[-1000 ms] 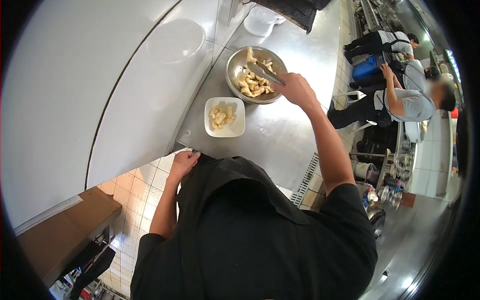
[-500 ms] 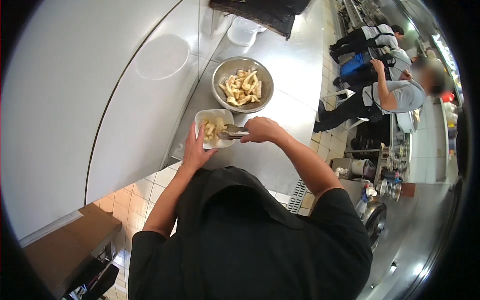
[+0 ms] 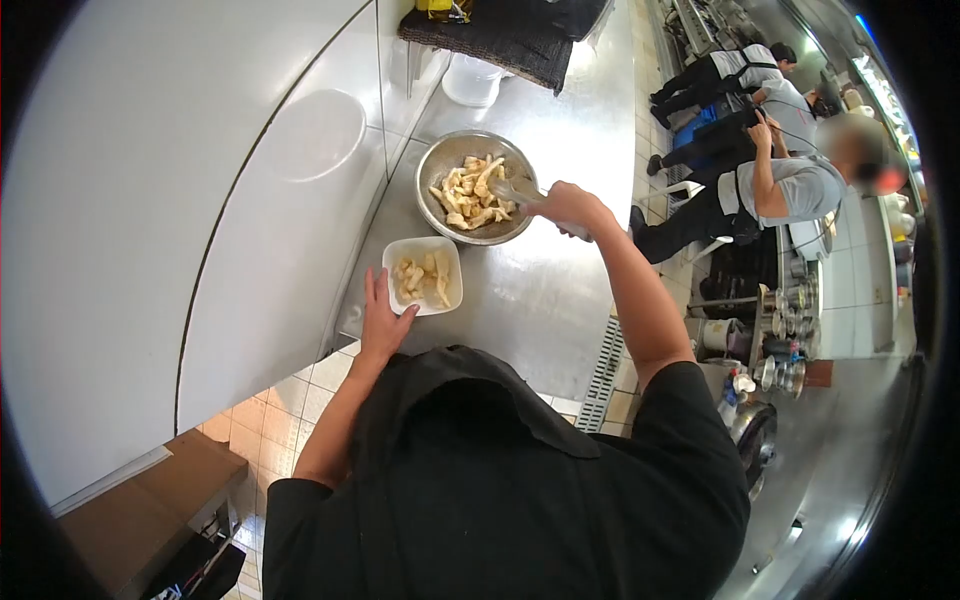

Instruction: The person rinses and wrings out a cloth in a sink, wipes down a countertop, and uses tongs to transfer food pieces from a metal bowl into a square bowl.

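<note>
A white square bowl (image 3: 455, 296) with pieces of pale, strip-cut food (image 3: 424, 279) stands on the steel counter. My left hand (image 3: 382, 322) grips its near left corner, fingers along the left side and thumb at the near edge. Just beyond it is a round metal bowl (image 3: 428, 215) holding a bigger heap of similar strips (image 3: 474, 190), browned in places. My right hand (image 3: 568, 208) is closed around metal tongs (image 3: 516, 190), whose tips are among the strips at the bowl's right side. Whether the tips pinch a strip is unclear.
The steel counter (image 3: 520, 310) runs away from me beside a white panel wall (image 3: 290, 230). A clear plastic container (image 3: 471, 82) and a dark mat (image 3: 500, 42) are farther back. Several people (image 3: 785, 185) in grey shirts stand to the right. A brown box (image 3: 150, 510) sits lower left.
The tongs in my right hand have moved from the white bowl up and right to the metal bowl. My left hand stays at the white bowl.
</note>
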`<action>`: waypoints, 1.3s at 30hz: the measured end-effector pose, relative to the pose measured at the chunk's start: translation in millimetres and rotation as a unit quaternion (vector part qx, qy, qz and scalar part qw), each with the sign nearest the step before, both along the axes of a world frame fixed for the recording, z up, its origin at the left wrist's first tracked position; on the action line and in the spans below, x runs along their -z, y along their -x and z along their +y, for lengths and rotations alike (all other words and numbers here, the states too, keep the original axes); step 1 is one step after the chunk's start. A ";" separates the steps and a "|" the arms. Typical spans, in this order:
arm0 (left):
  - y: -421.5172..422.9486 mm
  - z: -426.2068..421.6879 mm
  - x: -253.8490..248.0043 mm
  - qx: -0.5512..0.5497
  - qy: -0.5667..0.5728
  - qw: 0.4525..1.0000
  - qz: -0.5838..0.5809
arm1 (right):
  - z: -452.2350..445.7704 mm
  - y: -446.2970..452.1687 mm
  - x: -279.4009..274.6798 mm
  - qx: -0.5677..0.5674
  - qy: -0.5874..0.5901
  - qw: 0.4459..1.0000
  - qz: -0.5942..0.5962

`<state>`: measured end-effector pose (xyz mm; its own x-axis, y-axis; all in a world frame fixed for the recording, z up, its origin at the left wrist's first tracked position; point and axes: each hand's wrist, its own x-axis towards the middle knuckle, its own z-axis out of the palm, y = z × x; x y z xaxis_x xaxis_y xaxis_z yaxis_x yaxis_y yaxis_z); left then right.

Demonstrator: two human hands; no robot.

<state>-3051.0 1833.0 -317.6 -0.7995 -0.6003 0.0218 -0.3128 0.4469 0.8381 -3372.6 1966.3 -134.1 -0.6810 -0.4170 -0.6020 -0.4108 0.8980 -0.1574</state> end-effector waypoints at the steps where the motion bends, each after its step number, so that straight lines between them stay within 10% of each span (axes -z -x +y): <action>1: -2.9 0.1 0.9 -0.002 0.006 1.000 -0.005 | -4.5 5.4 1.4 0.008 0.005 1.000 -0.020; 39: -11.9 -6.7 3.5 0.005 -0.018 1.000 -0.023 | 38.0 -91.8 -44.9 -0.076 0.100 0.986 -0.111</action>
